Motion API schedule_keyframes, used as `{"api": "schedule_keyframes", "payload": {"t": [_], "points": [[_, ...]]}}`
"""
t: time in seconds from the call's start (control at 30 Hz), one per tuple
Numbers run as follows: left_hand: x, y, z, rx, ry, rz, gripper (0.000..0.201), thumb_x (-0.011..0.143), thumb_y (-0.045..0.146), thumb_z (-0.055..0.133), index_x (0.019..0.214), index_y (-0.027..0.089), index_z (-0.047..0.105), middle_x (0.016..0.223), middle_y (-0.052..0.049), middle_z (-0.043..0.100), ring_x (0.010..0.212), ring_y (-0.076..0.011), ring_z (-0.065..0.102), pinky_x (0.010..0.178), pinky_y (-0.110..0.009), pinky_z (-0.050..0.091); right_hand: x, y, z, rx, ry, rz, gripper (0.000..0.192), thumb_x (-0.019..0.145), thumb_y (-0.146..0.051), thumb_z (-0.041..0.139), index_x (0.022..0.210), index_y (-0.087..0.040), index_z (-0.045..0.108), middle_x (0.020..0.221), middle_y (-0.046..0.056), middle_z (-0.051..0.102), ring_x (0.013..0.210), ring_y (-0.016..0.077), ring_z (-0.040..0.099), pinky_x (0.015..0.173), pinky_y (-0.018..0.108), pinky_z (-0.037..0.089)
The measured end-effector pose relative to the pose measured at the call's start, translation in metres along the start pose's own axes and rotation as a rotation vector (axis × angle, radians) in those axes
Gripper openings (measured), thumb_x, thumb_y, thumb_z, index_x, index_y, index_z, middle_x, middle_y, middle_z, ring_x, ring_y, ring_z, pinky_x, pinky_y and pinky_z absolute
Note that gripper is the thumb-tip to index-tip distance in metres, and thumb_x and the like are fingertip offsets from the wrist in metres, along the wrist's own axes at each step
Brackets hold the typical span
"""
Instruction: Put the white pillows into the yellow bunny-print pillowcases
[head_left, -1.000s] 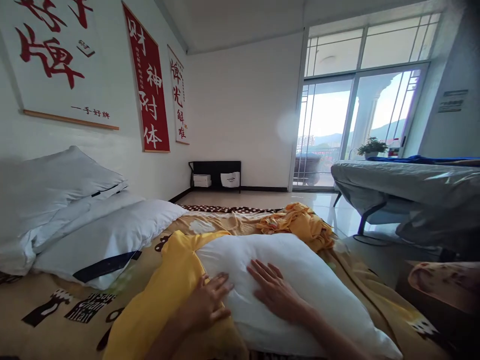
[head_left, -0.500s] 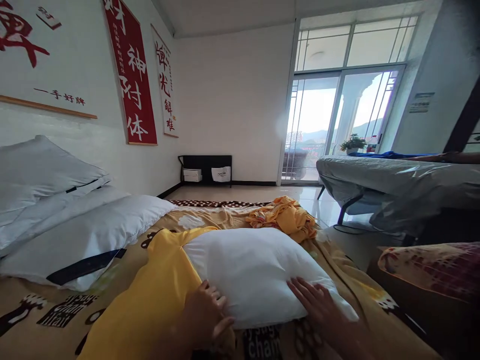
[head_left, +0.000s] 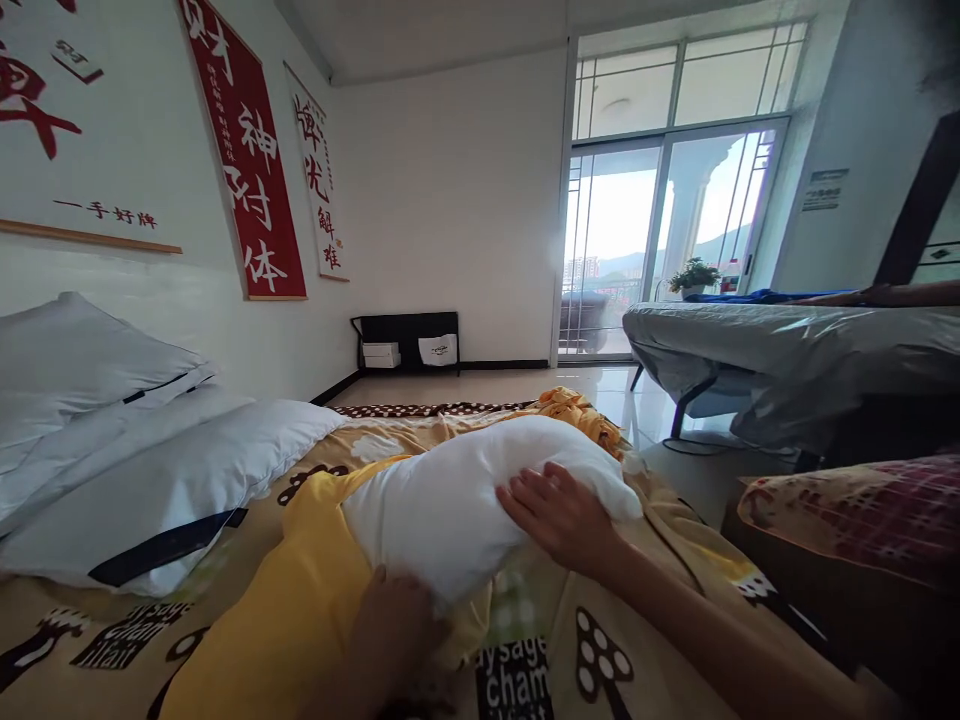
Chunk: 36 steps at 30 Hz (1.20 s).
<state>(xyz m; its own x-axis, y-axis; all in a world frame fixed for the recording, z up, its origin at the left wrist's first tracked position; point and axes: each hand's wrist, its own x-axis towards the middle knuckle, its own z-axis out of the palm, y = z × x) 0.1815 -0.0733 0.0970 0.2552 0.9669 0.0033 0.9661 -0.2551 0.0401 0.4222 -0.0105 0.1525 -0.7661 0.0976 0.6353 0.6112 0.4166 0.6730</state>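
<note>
At the far left, two white pillows (head_left: 135, 470) were stacked on the bed (head_left: 645, 600) against the wall, where red and white banners (head_left: 244, 165) were hung. The bed was covered by a tan printed sheet. Next to the right, a yellow pillowcase (head_left: 292, 610) was spread across the sheet, and its open end was met by a white pillow (head_left: 457, 500), whose near-left corner appeared to be tucked into it. The left hand (head_left: 394, 630) was set at the pillow's near bottom edge, where the yellow cloth was gathered; its fingers were hidden under the pillow and cloth, so it could not be told whether it was clenched. The right hand (head_left: 559, 515) was laid on the pillow's right side with the fingers curled over the filling, which was pressed in and grasped. Behind the pillow, a crumpled orange cloth (head_left: 581, 415) was left on the bed. Farther right, a second bed draped in grey (head_left: 787, 355) was seen before the glass doors (head_left: 660, 240).
</note>
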Motion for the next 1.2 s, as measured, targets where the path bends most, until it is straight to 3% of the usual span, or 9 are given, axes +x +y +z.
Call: {"api": "schedule_keyframes", "payload": {"t": [0.17,0.27,0.4,0.5,0.63,0.87,0.97,1.07,1.2], "points": [[-0.003,-0.007,0.003,-0.055,0.038,-0.119,0.041,0.087,0.04,0.042,0.081,0.014,0.074,0.085,-0.015,0.072,0.09,-0.0306,0.065,0.085,-0.042,0.043,0.039,0.003,0.008,0.006,0.047,-0.075,0.026,0.093,-0.012,0.038,0.095,-0.015,0.064,0.078,0.004,0.066,0.076,0.0184,0.055,0.08,0.04,0.037],[-0.002,-0.009,0.012,-0.067,0.012,-0.042,0.036,0.085,0.036,0.044,0.085,0.014,0.072,0.089,-0.014,0.072,0.09,-0.0308,0.064,0.083,-0.042,0.044,0.057,0.003,0.017,0.038,0.02,-0.12,0.023,0.093,-0.015,0.041,0.09,-0.014,0.064,0.073,0.003,0.064,0.07,0.0179,0.053,0.077,0.039,0.035],[-0.005,-0.009,0.021,-0.131,-0.023,0.048,0.038,0.079,0.038,0.053,0.105,0.012,0.064,0.102,-0.015,0.068,0.098,-0.0329,0.06,0.083,-0.044,0.045,0.076,0.007,0.026,0.063,-0.057,-0.186,0.024,0.094,-0.015,0.041,0.086,-0.015,0.063,0.071,0.004,0.064,0.07,0.0183,0.053,0.077,0.038,0.033],[-0.007,0.0,0.02,-0.149,-0.082,0.069,0.042,0.077,0.042,0.058,0.108,0.013,0.061,0.108,-0.016,0.065,0.107,-0.0353,0.056,0.086,-0.044,0.045,0.089,0.009,0.026,0.079,-0.149,-0.217,0.025,0.093,-0.013,0.04,0.084,-0.015,0.063,0.071,0.004,0.064,0.07,0.0186,0.054,0.077,0.038,0.032],[-0.002,0.02,0.022,-0.057,-0.171,0.041,0.056,0.081,0.039,0.053,0.125,0.005,0.054,0.113,-0.023,0.063,0.11,-0.037,0.056,0.098,-0.049,0.037,0.104,0.009,0.025,0.098,-0.196,-0.252,0.027,0.094,-0.013,0.038,0.084,-0.015,0.063,0.073,0.005,0.066,0.072,0.0192,0.055,0.078,0.039,0.032],[0.017,0.044,0.049,-0.078,-0.055,-0.019,0.06,0.081,0.05,0.052,0.123,0.008,0.057,0.124,-0.027,0.055,0.122,-0.0407,0.045,0.099,-0.053,0.032,0.126,0.005,0.028,0.107,-0.169,-0.25,0.026,0.093,-0.012,0.04,0.082,-0.015,0.063,0.075,0.005,0.066,0.075,0.0203,0.056,0.079,0.04,0.032],[0.024,0.045,0.038,-0.174,0.08,-0.071,0.045,0.082,0.043,0.052,0.114,0.014,0.061,0.119,-0.02,0.058,0.116,-0.035,0.049,0.097,-0.048,0.035,0.135,0.005,0.024,0.107,-0.144,-0.254,0.025,0.092,-0.012,0.04,0.084,-0.015,0.063,0.075,0.005,0.067,0.077,0.0208,0.056,0.078,0.039,0.033],[0.023,0.04,0.011,-0.256,0.191,-0.071,0.03,0.083,0.038,0.051,0.101,0.016,0.062,0.105,-0.013,0.062,0.102,-0.0281,0.056,0.089,-0.041,0.041,0.143,0.009,0.018,0.095,-0.128,-0.236,0.026,0.093,-0.012,0.039,0.083,-0.015,0.063,0.075,0.005,0.067,0.077,0.0209,0.056,0.078,0.039,0.032],[0.005,0.027,-0.01,-0.231,0.146,-0.044,0.028,0.087,0.035,0.048,0.103,0.016,0.061,0.102,-0.011,0.065,0.096,-0.0249,0.059,0.082,-0.036,0.045,0.141,0.023,0.018,0.078,-0.145,-0.185,0.026,0.093,-0.012,0.039,0.085,-0.016,0.064,0.078,0.005,0.068,0.077,0.0199,0.055,0.082,0.04,0.03]]}}
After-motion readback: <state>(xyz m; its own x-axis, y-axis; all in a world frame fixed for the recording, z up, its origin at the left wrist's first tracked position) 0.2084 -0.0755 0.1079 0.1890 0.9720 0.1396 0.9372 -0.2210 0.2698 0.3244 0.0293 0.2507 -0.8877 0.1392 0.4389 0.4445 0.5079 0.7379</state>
